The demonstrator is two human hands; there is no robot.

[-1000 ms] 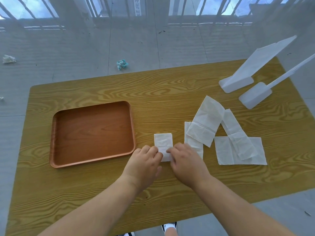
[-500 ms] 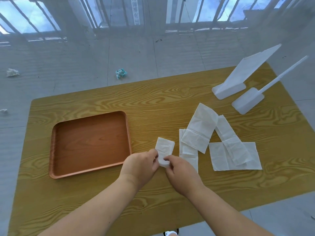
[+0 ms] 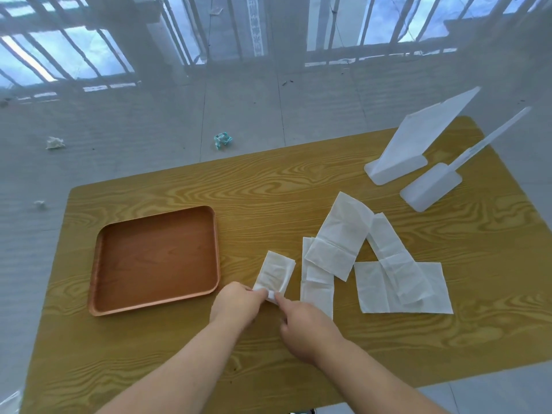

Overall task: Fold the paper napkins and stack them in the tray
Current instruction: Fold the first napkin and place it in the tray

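A small folded white napkin (image 3: 275, 271) lies tilted on the wooden table, just right of the brown tray (image 3: 155, 308). My left hand (image 3: 239, 301) pinches its near end. My right hand (image 3: 304, 327) touches the same end with thumb and forefinger. The tray holds nothing. Several unfolded white napkins lie overlapping to the right: one (image 3: 340, 234) tilted on top, a narrow one (image 3: 316, 282) beside the hands, and a flat one (image 3: 403, 288) further right.
Two white plastic stands (image 3: 415, 144) (image 3: 430, 186) sit at the table's far right corner. Crumpled paper scraps (image 3: 222, 140) (image 3: 55, 142) lie on the tiled floor beyond the table. The table's near edge runs under my forearms.
The folded napkin went from lying flat under both hands to being held by its near end and tilted right. Both hands drew back slightly toward me.
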